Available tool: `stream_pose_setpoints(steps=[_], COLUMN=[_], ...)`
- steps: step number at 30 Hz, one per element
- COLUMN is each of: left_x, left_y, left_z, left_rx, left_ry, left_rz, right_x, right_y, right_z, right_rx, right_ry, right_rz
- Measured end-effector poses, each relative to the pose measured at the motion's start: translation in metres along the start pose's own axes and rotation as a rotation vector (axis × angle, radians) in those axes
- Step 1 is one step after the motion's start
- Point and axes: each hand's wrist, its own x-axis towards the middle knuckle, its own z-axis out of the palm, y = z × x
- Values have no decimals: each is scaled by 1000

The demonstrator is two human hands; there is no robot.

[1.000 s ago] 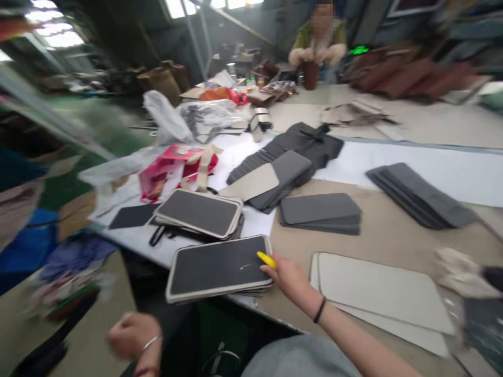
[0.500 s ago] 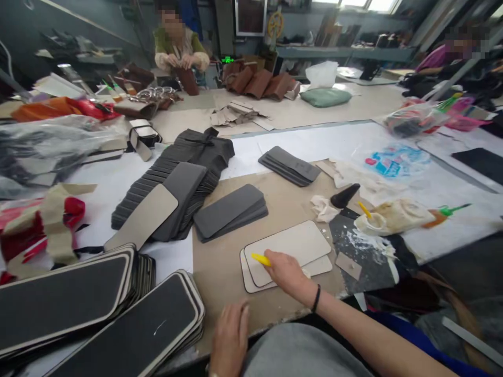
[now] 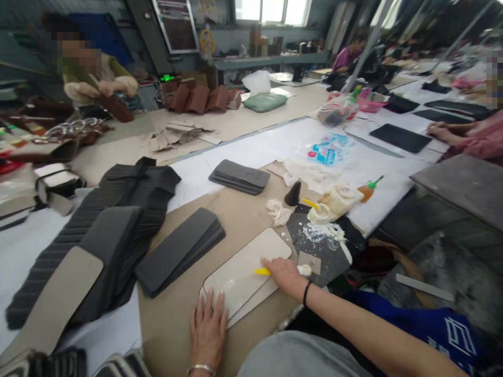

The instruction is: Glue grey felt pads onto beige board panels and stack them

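Observation:
My right hand (image 3: 286,275) is closed around a yellow scraper (image 3: 262,272), its tip resting on a beige rounded panel (image 3: 245,265) lying on brown paper at the table's near edge. A second beige panel (image 3: 255,297) lies under the top one. My left hand (image 3: 207,331) lies flat, fingers spread, its fingertips on the panel's near-left corner. A small white lump sits by my right wrist.
A stack of grey pads (image 3: 178,250) lies left of the panel, more grey pads (image 3: 239,176) behind. A glue-smeared dark sheet (image 3: 318,238), a dark cone (image 3: 293,194), rags and a glue bottle (image 3: 368,189) sit to the right. Other people work across and at right.
My view swung right, away from the black-faced boards. My right hand carried the yellow scraper to the beige panel, and my left hand came up and settled flat on the panel's corner.

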Motion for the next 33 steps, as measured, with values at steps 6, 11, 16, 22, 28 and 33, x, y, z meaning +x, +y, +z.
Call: stream_pose_setpoints(steps=[6, 11, 16, 22, 28, 33], left_x=[-9, -20, -30, -6, 58, 63], left_y=[1, 19, 15, 27, 72, 67], left_z=[9, -27, -44, -50, -32, -29], left_rx=[75, 99, 95, -55, -141, -84], left_ry=[-36, -182, -177, -74, -110, -173], left_rz=[3, -91, -161, -169, -90, -18], right_x=[5, 7, 12, 8, 6, 2], right_y=[6, 9, 7, 1, -3, -10], right_z=[-8, -9, -2, -3, -5, -6], right_rx=[24, 18, 18, -5, -30, 0], right_ry=[19, -53, -85, -45, -32, -34], right_rz=[-55, -72, -80, -69, -73, -51])
